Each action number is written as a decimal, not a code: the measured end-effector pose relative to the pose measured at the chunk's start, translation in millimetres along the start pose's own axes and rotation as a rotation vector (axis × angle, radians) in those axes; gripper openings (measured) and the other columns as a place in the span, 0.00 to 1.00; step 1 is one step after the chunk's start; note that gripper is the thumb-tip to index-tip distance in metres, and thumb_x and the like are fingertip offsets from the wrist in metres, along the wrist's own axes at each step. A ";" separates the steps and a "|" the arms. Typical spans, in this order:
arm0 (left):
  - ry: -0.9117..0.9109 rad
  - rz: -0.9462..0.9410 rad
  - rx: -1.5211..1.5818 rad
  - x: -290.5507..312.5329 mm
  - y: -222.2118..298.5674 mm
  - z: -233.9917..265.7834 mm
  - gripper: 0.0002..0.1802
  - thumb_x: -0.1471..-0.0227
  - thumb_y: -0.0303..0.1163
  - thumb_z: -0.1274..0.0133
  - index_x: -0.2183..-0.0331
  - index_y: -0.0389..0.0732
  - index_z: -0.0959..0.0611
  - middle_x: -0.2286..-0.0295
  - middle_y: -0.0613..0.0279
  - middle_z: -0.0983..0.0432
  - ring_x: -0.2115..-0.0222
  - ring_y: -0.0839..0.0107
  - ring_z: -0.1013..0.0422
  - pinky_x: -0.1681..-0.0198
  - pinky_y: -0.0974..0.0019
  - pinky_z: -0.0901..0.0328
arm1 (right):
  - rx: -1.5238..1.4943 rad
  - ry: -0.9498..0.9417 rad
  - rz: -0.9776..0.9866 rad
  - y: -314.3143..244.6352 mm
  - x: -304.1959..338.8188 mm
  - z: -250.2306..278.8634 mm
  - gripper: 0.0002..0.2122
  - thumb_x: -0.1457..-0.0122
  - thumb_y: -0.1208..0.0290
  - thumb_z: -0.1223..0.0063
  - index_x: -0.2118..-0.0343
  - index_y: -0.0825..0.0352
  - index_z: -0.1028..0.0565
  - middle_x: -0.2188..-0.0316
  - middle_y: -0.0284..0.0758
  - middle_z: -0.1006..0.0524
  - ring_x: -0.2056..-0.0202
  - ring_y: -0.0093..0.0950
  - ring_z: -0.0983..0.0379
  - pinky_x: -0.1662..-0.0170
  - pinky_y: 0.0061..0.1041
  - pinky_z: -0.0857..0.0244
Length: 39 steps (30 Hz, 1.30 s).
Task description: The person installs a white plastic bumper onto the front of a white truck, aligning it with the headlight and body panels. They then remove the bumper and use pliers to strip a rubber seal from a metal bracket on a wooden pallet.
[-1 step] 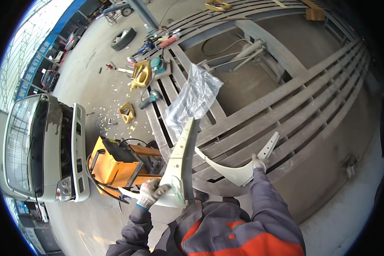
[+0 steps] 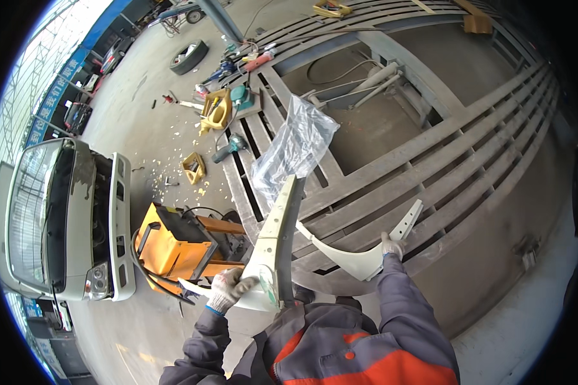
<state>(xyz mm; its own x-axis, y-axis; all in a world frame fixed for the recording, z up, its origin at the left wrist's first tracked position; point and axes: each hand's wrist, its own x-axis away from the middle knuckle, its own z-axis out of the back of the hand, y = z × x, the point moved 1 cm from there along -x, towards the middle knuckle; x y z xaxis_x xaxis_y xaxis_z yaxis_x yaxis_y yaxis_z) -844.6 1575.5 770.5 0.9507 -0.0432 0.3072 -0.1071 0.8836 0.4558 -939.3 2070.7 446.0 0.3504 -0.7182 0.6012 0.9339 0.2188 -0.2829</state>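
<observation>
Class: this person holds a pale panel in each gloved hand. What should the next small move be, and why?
Probably let the right hand settle the right panel on the slatted frame, which spreads behind it; whether they already touch is unclear. The left hand grips the left panel, so setting one down might free a hand.

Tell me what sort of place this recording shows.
Probably a vehicle repair workshop, perhaps for bodywork: a pale vehicle stands at the left, a loose tyre lies farther off, and the right hand holds a curved pale panel at a slatted metal platform.
</observation>
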 end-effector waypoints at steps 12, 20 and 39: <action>0.089 0.086 0.087 26.3 -1.7 21.7 0.32 0.48 0.60 0.37 0.74 0.34 0.16 0.79 0.49 0.22 0.77 0.57 0.23 0.72 0.56 0.32 | -0.409 -0.169 -0.061 44.4 -35.0 -14.3 0.46 0.44 0.33 0.39 0.40 0.77 0.31 0.45 0.52 0.22 0.48 0.46 0.22 0.46 0.45 0.27; 0.109 0.193 0.405 23.7 -12.6 22.9 0.34 0.48 0.62 0.37 0.73 0.35 0.17 0.80 0.64 0.25 0.77 0.75 0.30 0.73 0.63 0.34 | -0.052 0.068 -0.036 12.1 45.0 41.2 0.31 0.36 0.50 0.43 0.39 0.72 0.29 0.43 0.50 0.23 0.46 0.43 0.23 0.44 0.38 0.29; 0.212 0.277 1.038 -28.2 -4.6 39.5 0.33 0.36 0.51 0.42 0.52 0.24 0.18 0.66 0.58 0.18 0.68 0.75 0.25 0.61 0.68 0.29 | -0.422 -1.010 1.017 -85.7 362.7 97.5 0.14 0.30 0.69 0.46 0.51 0.75 0.22 0.64 0.32 0.18 0.62 0.17 0.25 0.57 0.20 0.29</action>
<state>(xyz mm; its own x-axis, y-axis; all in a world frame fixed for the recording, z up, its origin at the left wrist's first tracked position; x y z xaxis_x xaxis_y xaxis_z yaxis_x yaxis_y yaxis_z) -882.5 1554.3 792.8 0.8758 0.2651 0.4034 -0.4239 0.0225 0.9054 -885.3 1855.8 761.1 0.8863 0.4075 0.2201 0.2395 0.0034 -0.9709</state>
